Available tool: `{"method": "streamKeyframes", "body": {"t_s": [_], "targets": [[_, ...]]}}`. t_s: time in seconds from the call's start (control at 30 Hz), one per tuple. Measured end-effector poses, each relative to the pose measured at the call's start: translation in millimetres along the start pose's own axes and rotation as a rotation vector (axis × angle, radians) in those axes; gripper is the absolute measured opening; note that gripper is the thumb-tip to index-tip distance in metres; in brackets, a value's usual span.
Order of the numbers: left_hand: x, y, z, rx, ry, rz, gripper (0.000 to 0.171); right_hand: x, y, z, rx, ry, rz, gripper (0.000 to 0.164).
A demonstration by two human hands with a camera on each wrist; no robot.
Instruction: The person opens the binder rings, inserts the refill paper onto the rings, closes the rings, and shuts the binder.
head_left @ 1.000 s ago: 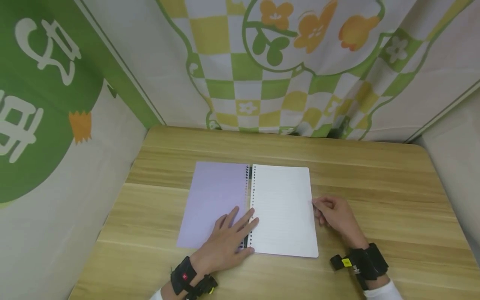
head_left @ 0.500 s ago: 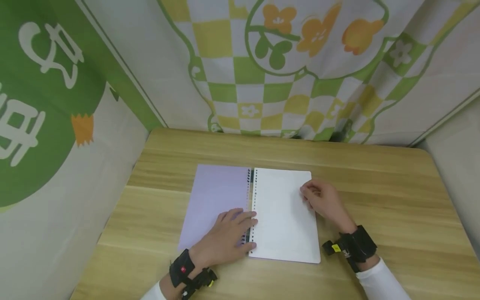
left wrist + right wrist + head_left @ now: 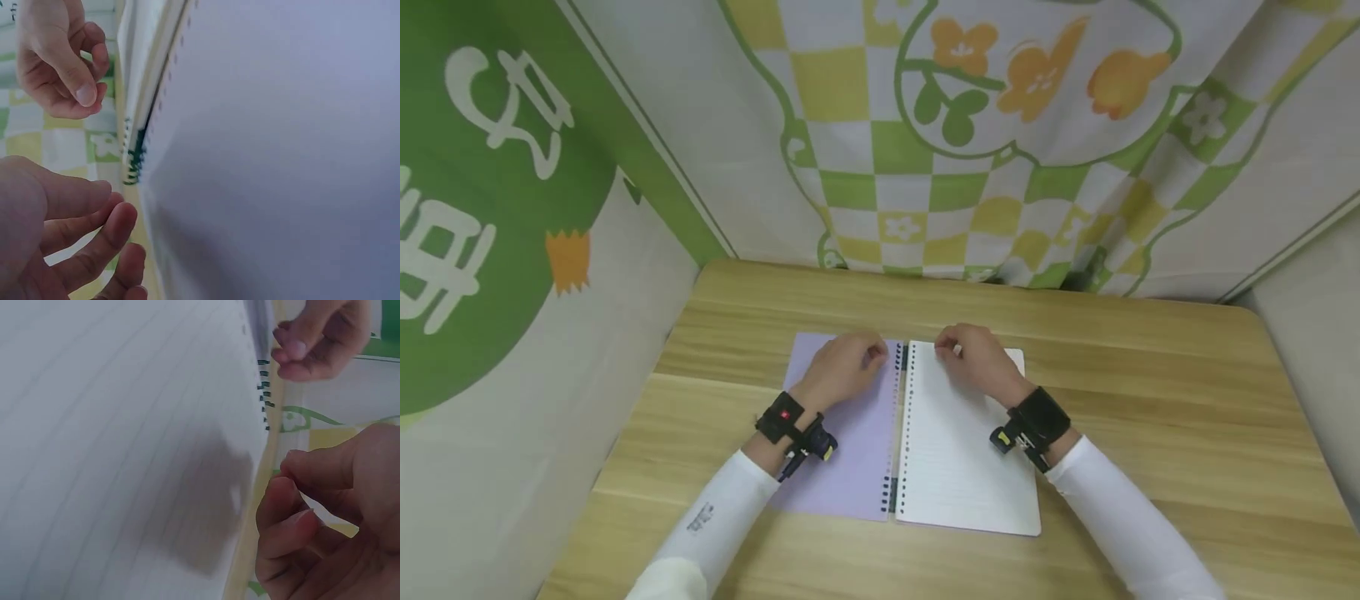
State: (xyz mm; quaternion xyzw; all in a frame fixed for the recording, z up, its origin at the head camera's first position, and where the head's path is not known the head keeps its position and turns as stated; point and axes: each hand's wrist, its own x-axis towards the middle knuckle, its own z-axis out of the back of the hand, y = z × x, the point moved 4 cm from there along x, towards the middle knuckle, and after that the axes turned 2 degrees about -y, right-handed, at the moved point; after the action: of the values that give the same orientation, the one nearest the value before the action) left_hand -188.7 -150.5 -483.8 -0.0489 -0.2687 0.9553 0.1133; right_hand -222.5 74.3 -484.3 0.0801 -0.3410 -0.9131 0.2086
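Observation:
A spiral-style notebook lies spread open on the table, with a plain purple cover side (image 3: 850,467) at left and a white lined page (image 3: 962,475) with punched holes at right. Dark binding rings (image 3: 901,357) join the halves at the top and bottom of the spine. My left hand (image 3: 844,367) hovers over the upper purple side, fingers loosely curled. Across the spine, my right hand (image 3: 977,358) is above the top of the white page, thumb and fingertips close together. Both wrist views show bare fingers with nothing between them, near the upper rings (image 3: 135,159).
The wooden table (image 3: 1150,417) extends around the notebook. Behind its far edge hangs a checkered curtain (image 3: 955,200) with flower prints, and a printed cloth (image 3: 512,208) covers the left side. Black camera bands (image 3: 1037,425) sit on both wrists.
The right hand has left the page's right edge and moved up and left toward the spine. My left hand has lifted off the lower spine and moved up to the top, its fingers now curled.

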Motion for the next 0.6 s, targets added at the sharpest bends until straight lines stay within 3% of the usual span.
{"method": "streamKeyframes", "body": {"t_s": [0.27, 0.6], "targets": [[30.9, 5.9, -8.9, 0.007, -0.011, -0.017, 0.017, 21, 4, -21, -0.054, -0.007, 0.039, 0.013], [41.3, 8.4, -13.7, 0.004, 0.001, 0.011, 0.006, 30, 11, -30, -0.127, -0.006, 0.070, 0.014]]}}
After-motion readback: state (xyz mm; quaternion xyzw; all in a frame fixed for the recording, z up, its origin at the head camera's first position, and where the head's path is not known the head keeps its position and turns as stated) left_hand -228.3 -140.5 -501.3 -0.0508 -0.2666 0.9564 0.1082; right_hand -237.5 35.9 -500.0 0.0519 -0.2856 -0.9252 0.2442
